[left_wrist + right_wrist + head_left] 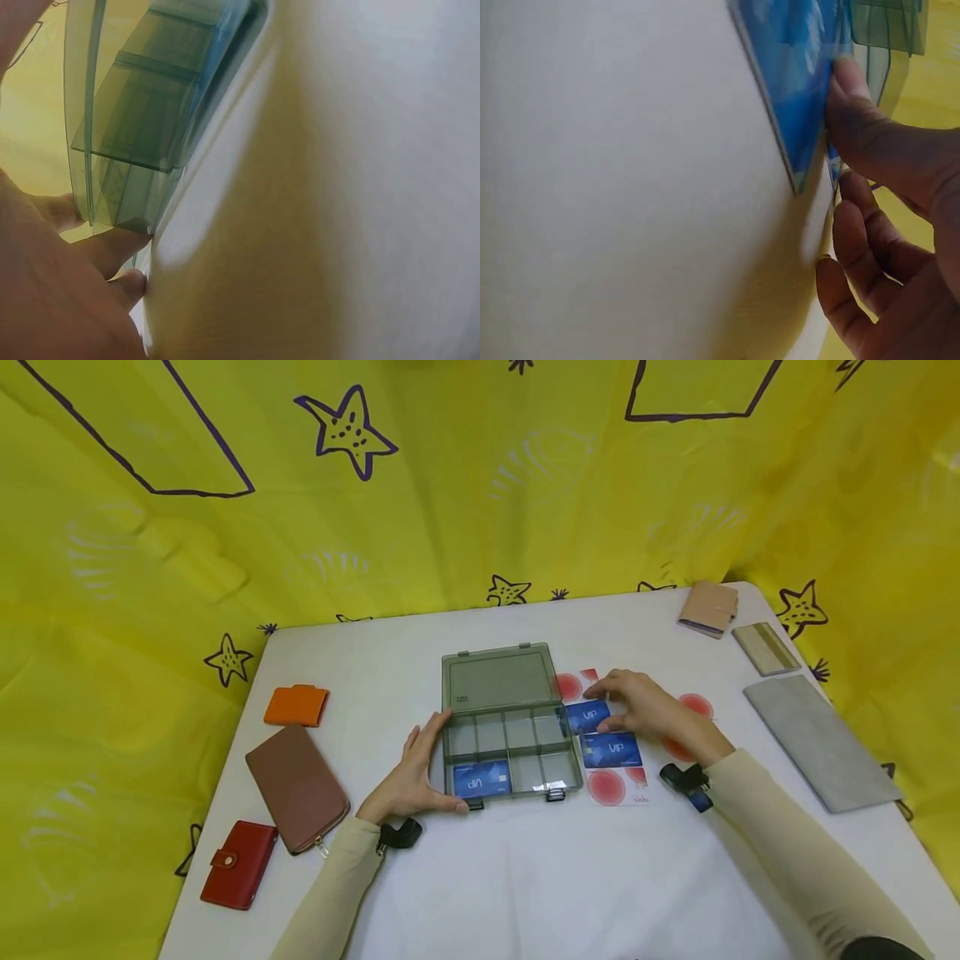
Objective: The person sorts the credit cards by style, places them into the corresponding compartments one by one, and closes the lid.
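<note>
A translucent grey-green compartment box (495, 739) lies with its lid (501, 678) folded back. A blue VIP card (480, 778) sits in its front-left compartment. My left hand (408, 772) rests against the box's left side, fingers fairly straight, thumb at the front corner; the left wrist view shows the fingertips right at the wall. Right of the box, my right hand (637, 706) pinches another blue VIP card (587, 717) between thumb and fingers, its left end close to the box wall. Just in front lies a third blue VIP card (613, 750).
Red-and-white cards (606, 787) lie right of the box, some partly under my right forearm. On the left are an orange wallet (295, 705), a brown zip wallet (298, 787) and a red wallet (240, 865). A tan wallet (707, 607), beige cardholder (765, 649) and grey wallet (821, 743) line the right.
</note>
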A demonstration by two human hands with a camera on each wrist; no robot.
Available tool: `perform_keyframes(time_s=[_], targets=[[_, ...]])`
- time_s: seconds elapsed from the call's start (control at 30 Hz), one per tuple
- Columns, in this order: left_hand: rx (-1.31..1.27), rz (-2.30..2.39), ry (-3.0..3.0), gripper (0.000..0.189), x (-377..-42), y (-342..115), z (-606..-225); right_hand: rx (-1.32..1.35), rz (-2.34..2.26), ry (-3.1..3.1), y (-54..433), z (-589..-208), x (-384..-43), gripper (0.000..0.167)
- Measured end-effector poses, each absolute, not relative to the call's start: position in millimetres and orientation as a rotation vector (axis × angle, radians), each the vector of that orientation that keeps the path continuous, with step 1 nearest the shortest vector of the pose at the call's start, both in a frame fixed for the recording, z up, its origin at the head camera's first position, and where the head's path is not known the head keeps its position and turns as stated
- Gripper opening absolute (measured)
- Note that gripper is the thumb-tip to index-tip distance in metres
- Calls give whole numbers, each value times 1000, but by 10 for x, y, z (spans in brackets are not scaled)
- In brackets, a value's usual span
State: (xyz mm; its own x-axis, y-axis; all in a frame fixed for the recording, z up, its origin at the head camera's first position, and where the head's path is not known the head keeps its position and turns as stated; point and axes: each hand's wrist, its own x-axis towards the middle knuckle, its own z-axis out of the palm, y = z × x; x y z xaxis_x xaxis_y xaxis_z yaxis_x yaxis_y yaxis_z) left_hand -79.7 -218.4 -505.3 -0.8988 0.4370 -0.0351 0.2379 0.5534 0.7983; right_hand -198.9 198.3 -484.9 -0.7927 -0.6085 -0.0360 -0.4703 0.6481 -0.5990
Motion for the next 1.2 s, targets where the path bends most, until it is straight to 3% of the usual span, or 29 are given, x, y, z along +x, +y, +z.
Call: perform_keyframes(time_s=[0.5, 0.77, 1.0, 1.2], targets=[[555, 1280, 2556, 145, -757, -2194, -5098, -761, -862, 2564, 2057, -4832, -2017, 48], [567, 1276, 2569, 144, -770, -2210, -5088, -699, -1155, 2485, 2186, -4746, -1959, 33], [556, 1281, 2558, 144, -772, -2214, -5066, -547, -1549, 2476, 2095, -4559, -1908, 47], [555, 1279, 2561, 144, -773, -2212, -5049, -603, -1961, 1993, 1846, -4532, -1795, 58]])
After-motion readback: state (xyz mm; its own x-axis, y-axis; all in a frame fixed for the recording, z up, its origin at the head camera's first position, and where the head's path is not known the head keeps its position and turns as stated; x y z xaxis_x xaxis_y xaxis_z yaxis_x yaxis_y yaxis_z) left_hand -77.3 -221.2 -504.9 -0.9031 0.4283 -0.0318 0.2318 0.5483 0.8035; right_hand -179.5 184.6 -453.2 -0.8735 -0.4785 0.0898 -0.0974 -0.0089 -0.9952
